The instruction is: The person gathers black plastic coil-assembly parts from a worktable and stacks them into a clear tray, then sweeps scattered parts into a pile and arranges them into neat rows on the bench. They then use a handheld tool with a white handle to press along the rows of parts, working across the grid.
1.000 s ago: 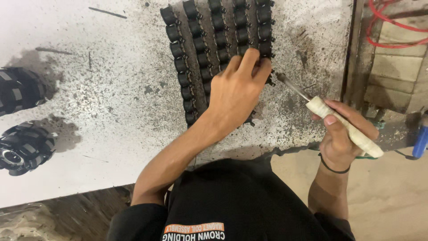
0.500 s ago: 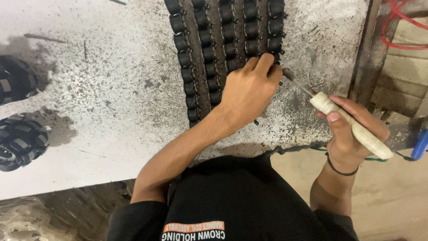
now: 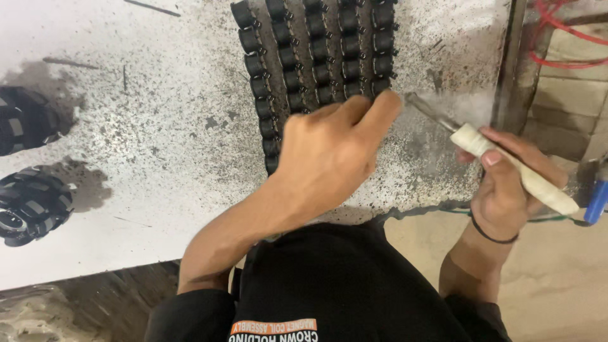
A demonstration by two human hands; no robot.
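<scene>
White-painted and heavily speckled with dark chips, the desk [image 3: 145, 158] fills most of my view. To its right I see a metal frame post [image 3: 506, 63], with red cables [image 3: 563, 38] looping behind it.

On the desk, at top centre, I see rows of small black cylindrical rollers [image 3: 316, 57], laid side by side in five columns that run away from me. The leftmost column reaches nearest to me; the nearer ends of the others are hidden under my left hand.

At the left edge of the desk I see two black wheels ringed with rollers: an upper wheel [image 3: 25, 120] and a lower wheel [image 3: 28, 206], well apart from the rows.

My left hand [image 3: 329, 158] lies palm down on the near end of the roller rows, fingers bent and pressing on them, with the forefinger stretched toward the right-hand column. I cannot tell whether it grips a roller.

My right hand [image 3: 506, 183] is closed around the pale wrapped handle of a slim hand tool [image 3: 506, 168]. Its metal shaft points up and left, and the tip sits just beside the left forefinger at the last column. A black band [image 3: 491, 234] circles the right wrist.

A blue object [image 3: 596, 202] shows at the far right edge, too cropped to identify.
</scene>
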